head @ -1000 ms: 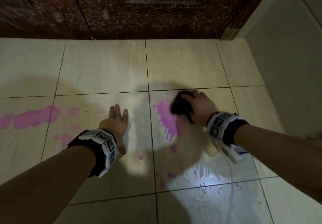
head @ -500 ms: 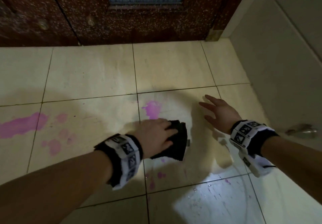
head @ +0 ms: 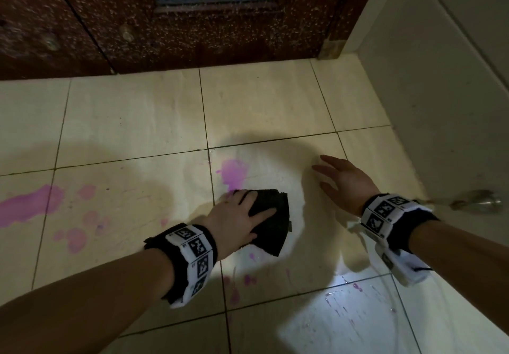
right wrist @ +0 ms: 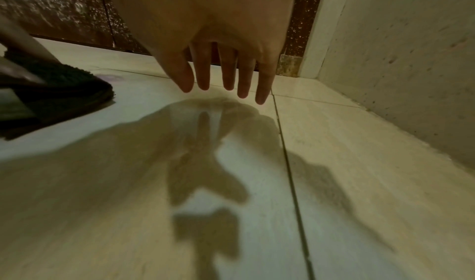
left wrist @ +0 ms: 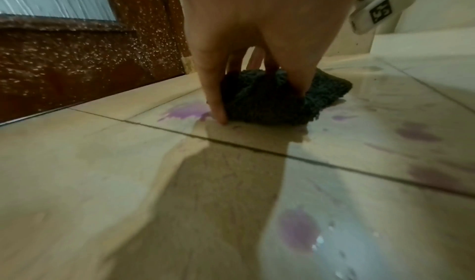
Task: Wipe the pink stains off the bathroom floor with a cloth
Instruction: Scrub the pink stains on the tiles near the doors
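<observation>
A dark folded cloth (head: 274,229) lies on the cream tiled floor (head: 132,122). My left hand (head: 248,213) presses down on it with fingers spread flat. In the left wrist view the thumb touches the tile beside the cloth (left wrist: 270,105). A pink stain (head: 234,173) shows just beyond the cloth's far edge, also seen as the pink stain (left wrist: 185,111). A large pink smear (head: 27,205) and small blots (head: 75,239) lie far left. Faint pink spots (head: 249,279) sit near me. My right hand (head: 338,180) hovers empty to the cloth's right, fingers straight (right wrist: 221,77).
A brown speckled door (head: 192,23) closes the far side. A pale wall (head: 440,105) runs along the right, with a metal fitting (head: 479,202) at its foot. A wet, glaring patch (head: 344,320) covers the near tile.
A second ago my right hand held the cloth on the stain while the left lay flat on the floor. The left hand now has the cloth. The stain is much smaller.
</observation>
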Motion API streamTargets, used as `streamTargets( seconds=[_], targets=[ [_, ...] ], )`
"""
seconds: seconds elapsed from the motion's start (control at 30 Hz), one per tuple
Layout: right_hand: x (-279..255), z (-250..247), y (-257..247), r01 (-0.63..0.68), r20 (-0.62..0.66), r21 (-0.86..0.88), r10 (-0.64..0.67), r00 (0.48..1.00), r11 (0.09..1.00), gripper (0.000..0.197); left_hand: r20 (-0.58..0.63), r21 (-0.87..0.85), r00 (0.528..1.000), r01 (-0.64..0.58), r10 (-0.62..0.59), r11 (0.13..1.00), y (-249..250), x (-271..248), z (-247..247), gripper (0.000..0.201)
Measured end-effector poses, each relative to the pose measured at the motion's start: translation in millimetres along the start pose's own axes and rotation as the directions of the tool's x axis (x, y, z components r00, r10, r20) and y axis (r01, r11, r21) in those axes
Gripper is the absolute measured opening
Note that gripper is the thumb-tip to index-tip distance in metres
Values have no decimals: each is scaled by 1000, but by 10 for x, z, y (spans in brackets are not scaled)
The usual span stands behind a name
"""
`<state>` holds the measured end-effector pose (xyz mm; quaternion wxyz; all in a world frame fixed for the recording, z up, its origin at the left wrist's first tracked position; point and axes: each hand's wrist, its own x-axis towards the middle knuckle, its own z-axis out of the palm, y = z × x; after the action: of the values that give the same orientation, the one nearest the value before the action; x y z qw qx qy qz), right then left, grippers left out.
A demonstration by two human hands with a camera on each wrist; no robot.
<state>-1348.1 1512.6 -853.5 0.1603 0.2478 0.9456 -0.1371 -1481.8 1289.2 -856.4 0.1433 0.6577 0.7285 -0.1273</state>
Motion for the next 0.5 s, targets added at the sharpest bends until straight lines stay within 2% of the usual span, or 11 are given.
streamTargets(
  seconds=[0.07,0.17,0.23,0.27,0.33,0.4,0.5],
  targets=[
    [2,16,-17,10,9,-4,-10,1000,1000,47,-18,-54,999,-52,51,997,3,24,-57,62],
    [1,26,-32,28,35,-29,-27,999,999,47,-4,-38,993,-120,119,992,-19,100,-67,52],
    [1,9,-27,37,38,-49,-35,999,998,47,-138,-134,981,-153,135,979,-104,92,-221,51],
    [0,-1,-12,33,30,-46,-32,999,998,47,-241,-200,966,-146,95,969,-186,93,-275,52],
    [-7,-22,34,8,17,-25,-7,1000,1000,46,-286,-294,954,-1,-87,956,-425,165,-350,51],
    [2,-27,85,-23,10,-14,23,1000,1000,46,-226,-310,938,187,-263,932,-721,267,-381,52],
    [34,-32,127,-54,12,-3,54,998,999,47,-58,-304,927,337,-370,891,-1046,423,-267,64]
  ],
)
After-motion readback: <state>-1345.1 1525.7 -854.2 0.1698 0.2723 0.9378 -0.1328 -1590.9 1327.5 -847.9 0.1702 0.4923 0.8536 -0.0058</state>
